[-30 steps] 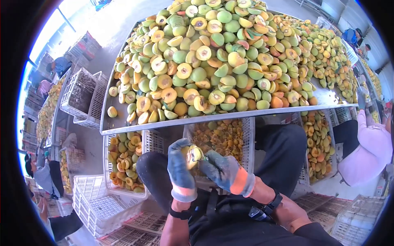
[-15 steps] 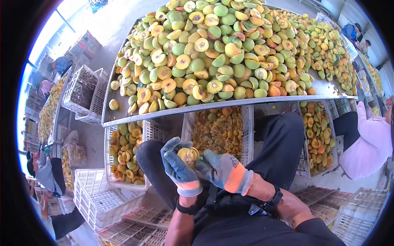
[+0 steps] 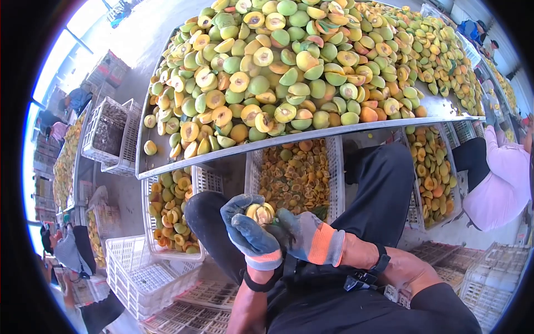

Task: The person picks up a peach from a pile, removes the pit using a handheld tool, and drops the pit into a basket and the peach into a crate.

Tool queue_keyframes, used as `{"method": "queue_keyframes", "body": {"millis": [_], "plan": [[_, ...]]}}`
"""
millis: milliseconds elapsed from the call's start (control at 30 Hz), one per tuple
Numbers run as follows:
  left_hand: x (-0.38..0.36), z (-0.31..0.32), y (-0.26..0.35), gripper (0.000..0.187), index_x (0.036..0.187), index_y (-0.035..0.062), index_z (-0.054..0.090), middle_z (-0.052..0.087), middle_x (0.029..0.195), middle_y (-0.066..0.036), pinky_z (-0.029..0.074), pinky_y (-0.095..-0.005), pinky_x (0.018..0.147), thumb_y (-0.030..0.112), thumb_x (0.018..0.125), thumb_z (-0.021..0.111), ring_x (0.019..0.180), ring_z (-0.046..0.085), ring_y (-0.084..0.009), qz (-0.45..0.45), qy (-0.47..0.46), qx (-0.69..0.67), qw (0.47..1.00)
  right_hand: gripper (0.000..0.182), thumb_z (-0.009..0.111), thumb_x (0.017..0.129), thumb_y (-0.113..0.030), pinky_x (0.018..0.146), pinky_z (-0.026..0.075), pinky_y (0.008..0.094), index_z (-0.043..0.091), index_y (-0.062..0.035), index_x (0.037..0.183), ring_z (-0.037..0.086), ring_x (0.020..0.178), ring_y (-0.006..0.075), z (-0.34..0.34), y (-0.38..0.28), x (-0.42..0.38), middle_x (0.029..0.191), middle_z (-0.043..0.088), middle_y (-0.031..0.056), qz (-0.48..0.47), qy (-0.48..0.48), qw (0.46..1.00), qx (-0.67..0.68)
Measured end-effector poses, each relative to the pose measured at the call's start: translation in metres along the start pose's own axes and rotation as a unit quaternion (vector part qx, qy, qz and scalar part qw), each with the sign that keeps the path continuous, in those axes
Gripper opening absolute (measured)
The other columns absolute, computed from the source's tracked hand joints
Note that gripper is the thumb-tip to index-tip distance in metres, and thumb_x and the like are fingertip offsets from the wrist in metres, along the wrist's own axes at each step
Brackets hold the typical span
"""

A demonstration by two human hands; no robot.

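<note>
In a blue-grey work glove with an orange cuff, my left hand [image 3: 247,229] is curled around a cut peach [image 3: 260,212], its yellow flesh facing up. My right hand [image 3: 305,235], gloved the same way, presses close against the fruit's right side with its fingers bent. Whatever lies inside the right fingers is hidden by the glove. Both hands are above my lap, in front of a crate [image 3: 295,181] of small cut fruit pieces and pits. Beyond them, a metal-edged table [image 3: 311,136] carries a large heap of halved green and yellow peaches [image 3: 261,83].
A crate of peach halves [image 3: 171,214] stands left of my knee, another crate of halves [image 3: 431,178] to the right. A white plastic crate [image 3: 144,273] sits at lower left. A person in a pink top [image 3: 498,189] works at the right; other people are at the left.
The view has shifted a little, with the table sitting slightly higher. Both hands stay together on the peach, which has turned a little in the left hand.
</note>
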State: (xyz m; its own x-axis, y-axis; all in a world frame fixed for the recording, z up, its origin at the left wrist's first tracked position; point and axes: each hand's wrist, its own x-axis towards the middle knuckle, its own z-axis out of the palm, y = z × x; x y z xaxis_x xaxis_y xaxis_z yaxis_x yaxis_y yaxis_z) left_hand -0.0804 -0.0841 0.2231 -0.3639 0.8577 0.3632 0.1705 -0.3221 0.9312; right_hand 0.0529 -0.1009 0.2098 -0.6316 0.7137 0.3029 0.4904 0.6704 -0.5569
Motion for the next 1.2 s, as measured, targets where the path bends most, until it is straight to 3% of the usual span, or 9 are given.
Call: {"method": "queue_keyframes", "body": {"millis": [133, 533, 667, 733, 833, 1033, 1067, 1133, 1200], "plan": [[0.006, -0.002, 0.002, 0.059, 0.101, 0.0009, 0.057, 0.064, 0.089, -0.01, 0.049, -0.0311, 0.082, 0.053, 0.109, 0.031, 0.084, 0.061, -0.0176, -0.156, -0.017, -0.079, 0.984, 0.025, 0.059, 0.091, -0.017, 0.059, 0.051, 0.0388, 0.065, -0.0071, 0.114, 0.064, 0.077, 0.0279, -0.007, -0.005, -0.006, 0.095, 0.059, 0.0133, 0.014, -0.029, 0.998, -0.047], [-0.002, 0.001, -0.006, 0.053, 0.096, 0.0032, 0.056, 0.063, 0.091, -0.008, 0.049, -0.0291, 0.076, 0.048, 0.11, 0.033, 0.08, 0.059, -0.0151, -0.068, -0.074, 0.002, 0.995, 0.018, 0.06, 0.093, -0.018, 0.063, 0.053, 0.0385, 0.065, -0.0083, 0.107, 0.066, 0.079, 0.0292, 0.006, 0.009, -0.016, 0.102, 0.063, 0.0132, 0.015, -0.041, 0.998, -0.04], [-0.002, 0.003, -0.011, 0.049, 0.097, 0.0038, 0.055, 0.063, 0.09, -0.008, 0.049, -0.029, 0.076, 0.047, 0.11, 0.035, 0.08, 0.059, -0.0155, 0.061, -0.096, 0.048, 0.992, 0.016, 0.062, 0.092, -0.016, 0.065, 0.053, 0.04, 0.064, -0.007, 0.105, 0.065, 0.077, 0.0322, 0.019, 0.012, -0.013, 0.097, 0.063, 0.0137, 0.089, 0.048, 0.964, 0.247], [-0.003, 0.005, -0.012, 0.049, 0.097, 0.0036, 0.054, 0.064, 0.09, -0.009, 0.049, -0.0292, 0.077, 0.047, 0.11, 0.035, 0.08, 0.06, -0.0162, -0.142, -0.059, -0.064, 0.986, 0.016, 0.063, 0.091, -0.015, 0.065, 0.053, 0.0406, 0.064, -0.0065, 0.104, 0.066, 0.077, 0.0336, 0.021, 0.01, -0.016, 0.095, 0.063, 0.0141, 0.116, 0.081, 0.938, 0.316], [-0.005, 0.004, -0.014, 0.048, 0.095, 0.0029, 0.055, 0.064, 0.089, -0.01, 0.049, -0.03, 0.077, 0.045, 0.109, 0.036, 0.082, 0.061, -0.0176, -0.092, -0.073, -0.03, 0.993, 0.017, 0.065, 0.09, -0.014, 0.067, 0.053, 0.041, 0.064, -0.0054, 0.105, 0.066, 0.08, 0.0341, 0.006, 0.014, -0.015, 0.092, 0.063, 0.0138, 0.067, -0.071, 0.995, 0.006], [0.002, 0.002, -0.014, 0.047, 0.091, 0.0005, 0.056, 0.065, 0.086, -0.012, 0.049, -0.0317, 0.075, 0.038, 0.11, 0.035, 0.079, 0.062, -0.0196, -0.048, -0.113, 0.005, 0.992, 0.019, 0.065, 0.09, -0.016, 0.065, 0.052, 0.0402, 0.064, -0.0057, 0.105, 0.064, 0.074, 0.0302, -0.009, 0.008, -0.01, 0.089, 0.061, 0.0138, 0.273, -0.044, 0.84, 0.467], [0.001, 0.002, -0.016, 0.047, 0.091, 0.0005, 0.056, 0.065, 0.086, -0.012, 0.049, -0.0317, 0.075, 0.038, 0.11, 0.035, 0.079, 0.062, -0.0196, -0.048, -0.112, 0.006, 0.993, 0.018, 0.065, 0.091, -0.018, 0.063, 0.051, 0.0385, 0.064, -0.0061, 0.104, 0.062, 0.072, 0.0264, 0.0, 0.014, -0.014, 0.084, 0.062, 0.0129, 0.132, -0.021, 0.968, 0.214], [0.0, 0.001, -0.021, 0.047, 0.089, 0.0004, 0.056, 0.065, 0.085, -0.011, 0.048, -0.0308, 0.075, 0.037, 0.11, 0.034, 0.078, 0.062, -0.0195, -0.143, -0.105, -0.067, 0.982, 0.017, 0.065, 0.093, -0.02, 0.061, 0.049, 0.0368, 0.064, -0.0065, 0.103, 0.061, 0.07, 0.0227, 0.006, 0.017, -0.017, 0.08, 0.063, 0.012, -0.02, 0.007, 0.998, -0.059], [-0.002, -0.001, -0.021, 0.047, 0.089, 0.0007, 0.055, 0.066, 0.084, -0.011, 0.048, -0.0304, 0.073, 0.037, 0.11, 0.034, 0.077, 0.062, -0.0188, -0.062, -0.117, -0.004, 0.991, 0.015, 0.064, 0.092, -0.019, 0.059, 0.048, 0.0372, 0.065, -0.0075, 0.102, 0.061, 0.07, 0.0229, 0.001, 0.012, -0.016, 0.082, 0.063, 0.0121, 0.168, 0.042, 0.898, 0.405]]}}
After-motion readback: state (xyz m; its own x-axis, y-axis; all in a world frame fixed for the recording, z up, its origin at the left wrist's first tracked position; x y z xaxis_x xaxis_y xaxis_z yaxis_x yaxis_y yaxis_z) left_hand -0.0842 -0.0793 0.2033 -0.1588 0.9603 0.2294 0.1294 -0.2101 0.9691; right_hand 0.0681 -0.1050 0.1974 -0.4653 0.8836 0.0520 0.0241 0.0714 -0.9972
